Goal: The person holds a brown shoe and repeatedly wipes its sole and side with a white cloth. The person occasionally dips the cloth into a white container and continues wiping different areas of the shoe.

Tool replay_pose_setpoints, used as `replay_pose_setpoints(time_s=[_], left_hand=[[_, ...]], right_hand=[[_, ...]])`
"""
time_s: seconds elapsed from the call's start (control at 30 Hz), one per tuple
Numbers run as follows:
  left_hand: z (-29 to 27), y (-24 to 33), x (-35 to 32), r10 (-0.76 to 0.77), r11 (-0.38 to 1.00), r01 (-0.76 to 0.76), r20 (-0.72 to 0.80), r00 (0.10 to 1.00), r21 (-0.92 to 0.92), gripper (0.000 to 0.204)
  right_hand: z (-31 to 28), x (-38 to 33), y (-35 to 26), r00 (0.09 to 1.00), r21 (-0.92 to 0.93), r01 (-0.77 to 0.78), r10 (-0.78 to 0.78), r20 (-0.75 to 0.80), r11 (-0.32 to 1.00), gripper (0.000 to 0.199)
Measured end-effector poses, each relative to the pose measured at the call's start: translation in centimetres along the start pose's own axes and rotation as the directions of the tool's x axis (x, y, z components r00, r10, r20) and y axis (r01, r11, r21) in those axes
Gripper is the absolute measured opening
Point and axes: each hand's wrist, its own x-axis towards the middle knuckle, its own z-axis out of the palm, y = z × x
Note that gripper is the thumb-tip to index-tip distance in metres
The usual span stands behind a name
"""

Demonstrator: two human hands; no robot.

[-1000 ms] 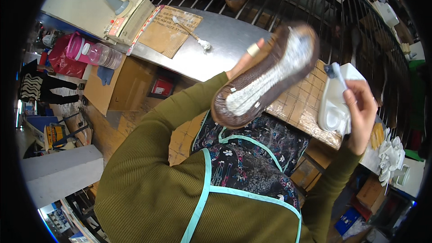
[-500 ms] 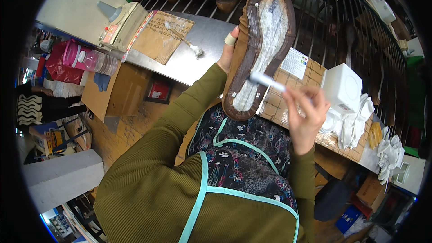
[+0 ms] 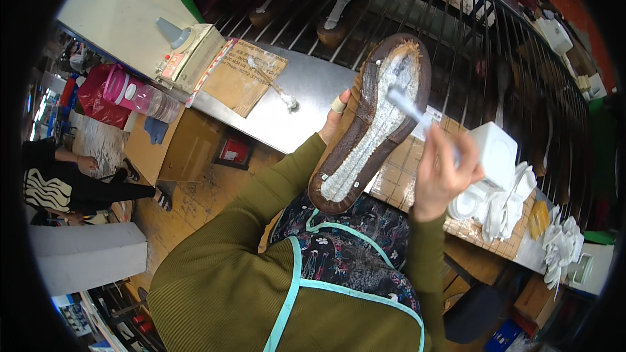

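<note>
My left hand (image 3: 335, 117) grips the side of a brown shoe upper (image 3: 331, 179), turned bottom up. A beige wrap circles one of its fingers; the other fingers are hidden behind the shoe. Dark brown coating edges the shoe's bottom, and its middle is whitish and rough. In my right hand (image 3: 445, 173) is a slim, pale brush (image 3: 415, 111), pinched between the fingers. The brush is smeared by motion, its tip over the whitish middle towards the shoe's far end. Whether the tip touches cannot be made out.
Right of the shoe, a white plastic container (image 3: 493, 155) and white gloves (image 3: 510, 201) sit on cardboard (image 3: 399, 166). At left, a white-tipped brush (image 3: 290, 102) rests by a cardboard piece (image 3: 228, 85). Shoes (image 3: 344, 13) lie on the metal rack (image 3: 450, 32) beyond. Another person (image 3: 81, 186) is far left.
The shoe has shifted lower in the view. The brush has moved from near the shoe's close end to farther up its bottom. My right hand stays closed on the brush.
</note>
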Motion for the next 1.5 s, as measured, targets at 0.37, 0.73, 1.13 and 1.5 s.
replay_pose_setpoints(time_s=[0.37,0.73,1.13,1.5], left_hand=[[-3.5,-2.5,7.4,0.139,0.819,-0.149,0.060,0.989,0.555,0.043],[-6.0,-3.9,21.4,-0.081,0.940,-0.112,-0.529,0.845,-0.322,0.043],[-2.4,-2.4,20.5,-0.109,0.977,-0.051,-0.685,0.721,-0.209,0.064],[26.3,-7.1,-2.1,-0.212,0.947,0.309,0.901,0.379,0.093,0.065]], right_hand=[[-1.6,-11.3,4.6,0.676,0.329,-0.360,-0.001,0.737,-0.873,0.019],[-0.7,-12.4,5.3,0.679,0.376,-0.502,-0.086,0.729,-0.779,0.020],[-0.9,-12.9,5.6,0.744,0.409,-0.432,-0.062,0.666,-0.804,0.019],[-0.5,-12.5,4.6,0.721,0.347,-0.465,-0.120,0.683,-0.815,0.022]])
